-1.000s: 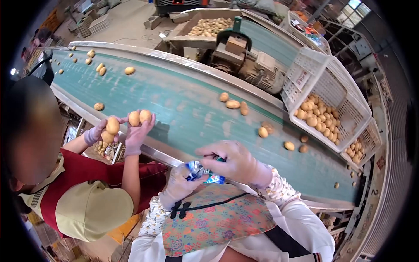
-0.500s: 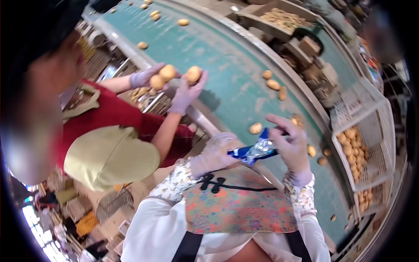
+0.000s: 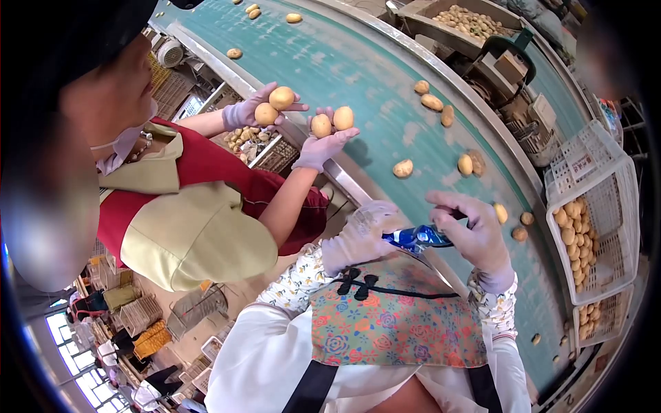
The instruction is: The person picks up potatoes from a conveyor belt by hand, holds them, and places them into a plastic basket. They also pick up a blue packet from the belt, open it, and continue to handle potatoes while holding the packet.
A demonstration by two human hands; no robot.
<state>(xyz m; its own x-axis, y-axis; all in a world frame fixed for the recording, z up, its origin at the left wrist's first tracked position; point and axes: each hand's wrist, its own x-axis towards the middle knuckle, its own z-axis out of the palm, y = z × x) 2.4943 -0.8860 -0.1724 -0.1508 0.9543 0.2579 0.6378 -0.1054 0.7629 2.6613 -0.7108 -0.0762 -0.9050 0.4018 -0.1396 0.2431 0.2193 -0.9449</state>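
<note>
A shiny blue wrapped packet (image 3: pixel 417 238), with some silver showing, is held low over the near edge of the belt, just in front of my floral apron (image 3: pixel 392 323). My left hand (image 3: pixel 365 236), in a pale glove, is closed around the packet's left end. At its right end is my gloved right hand (image 3: pixel 475 230), fingers curled in and the packet's end reaching into them. The exact grip of the right fingertips is partly hidden. What the packet contains cannot be seen.
A green conveyor belt (image 3: pixel 406 138) carries scattered potatoes (image 3: pixel 403 168). To the left, a co-worker's gloved hands (image 3: pixel 323 148) hold several potatoes. White plastic crates (image 3: pixel 623 206) with potatoes stand at the right. A metal rail (image 3: pixel 344 182) edges the belt.
The packet's raised silvery part has gone down, and it now stretches flatter between my hands. My right fingers have curled in more. The co-worker's hands have turned palms up with potatoes.
</note>
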